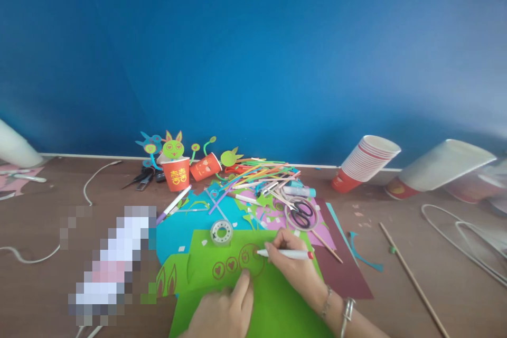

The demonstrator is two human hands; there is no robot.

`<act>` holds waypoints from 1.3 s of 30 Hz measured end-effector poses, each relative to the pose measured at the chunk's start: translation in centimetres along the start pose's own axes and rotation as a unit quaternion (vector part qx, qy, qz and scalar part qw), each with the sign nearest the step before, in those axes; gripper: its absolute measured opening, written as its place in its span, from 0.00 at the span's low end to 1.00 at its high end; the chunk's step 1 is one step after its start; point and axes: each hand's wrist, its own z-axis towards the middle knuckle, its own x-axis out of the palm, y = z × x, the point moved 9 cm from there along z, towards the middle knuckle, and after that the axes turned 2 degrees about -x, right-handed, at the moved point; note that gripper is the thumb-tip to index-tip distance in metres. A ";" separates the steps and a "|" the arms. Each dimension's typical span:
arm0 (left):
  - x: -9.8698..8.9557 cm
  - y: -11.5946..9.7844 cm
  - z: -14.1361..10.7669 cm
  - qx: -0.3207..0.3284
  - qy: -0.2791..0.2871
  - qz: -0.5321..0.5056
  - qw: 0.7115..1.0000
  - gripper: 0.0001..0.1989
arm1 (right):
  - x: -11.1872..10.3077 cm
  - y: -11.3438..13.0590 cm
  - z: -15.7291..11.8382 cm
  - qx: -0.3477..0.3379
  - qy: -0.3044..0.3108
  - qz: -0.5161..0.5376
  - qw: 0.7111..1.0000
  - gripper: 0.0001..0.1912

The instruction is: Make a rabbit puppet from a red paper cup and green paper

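Observation:
My right hand (291,261) holds a white marker (287,254) with a red end, its tip over a large circle drawn on the green paper (277,306). Within that circle is a small eye-like drawing, and to its left are two small circles with hearts inside. My left hand (227,309) presses on the green paper, index finger extended just below the drawings. Pointed ear shapes are drawn on a green piece (170,275) at the left. A tape roll (221,233) lies at the sheet's upper edge.
Black-handled scissors (301,214), straws (261,174) and paper scraps lie behind the sheet. Decorated red cups (176,173) stand by the blue wall. Stacked cups (366,162) lean at the right, near a wooden stick (412,277) and white cable (461,227). A blurred-out object (114,259) is at left.

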 end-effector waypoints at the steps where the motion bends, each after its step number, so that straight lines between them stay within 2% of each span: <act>1: 0.1 0.0 0.0 0.004 -0.006 0.002 1.000 0.17 | 0.0 -0.1 0.0 0.001 -0.003 -0.007 1.000 0.13; 5: 0.1 0.0 0.0 0.007 -0.013 0.002 1.000 0.16 | 0.1 -0.5 0.1 0.004 -0.010 -0.035 0.999 0.12; 13: -0.1 -0.1 0.1 0.020 0.012 0.005 1.000 0.16 | 0.3 -0.9 0.3 0.008 -0.001 -0.042 0.999 0.12; 22: 0.0 0.1 0.0 0.006 -0.031 -0.001 1.000 0.14 | 0.3 -1.0 0.1 0.016 -0.002 -0.047 0.999 0.13; 30: 0.2 0.1 0.0 0.007 -0.037 0.008 0.999 0.15 | 0.5 -0.7 0.2 0.007 0.010 -0.063 0.998 0.12; 39: -0.3 0.0 0.0 0.022 -0.009 -0.001 1.000 0.16 | 0.2 -0.8 0.2 0.010 -0.007 -0.065 0.998 0.13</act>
